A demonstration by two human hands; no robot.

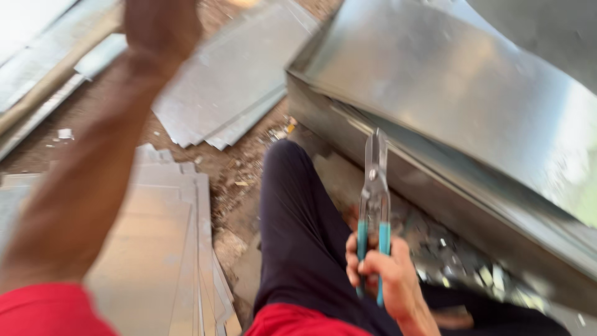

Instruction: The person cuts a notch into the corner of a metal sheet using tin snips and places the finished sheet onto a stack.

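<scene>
left hand: blurring heavily, running off the top edge, fingers unreadable
tin snips: handle ends hiding inside right hand
metal duct: running past the right edge

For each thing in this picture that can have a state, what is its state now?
Tin snips: blades closed, pointing up, held by the teal handles.
Right hand: closed around the snips' handles.
Left hand: raised, blurred; grip cannot be told.
Large metal duct: lying on the ground, bent into shape.
Flat metal sheets: stacked on the ground.
Metal offcuts: scattered beside the duct.
</scene>
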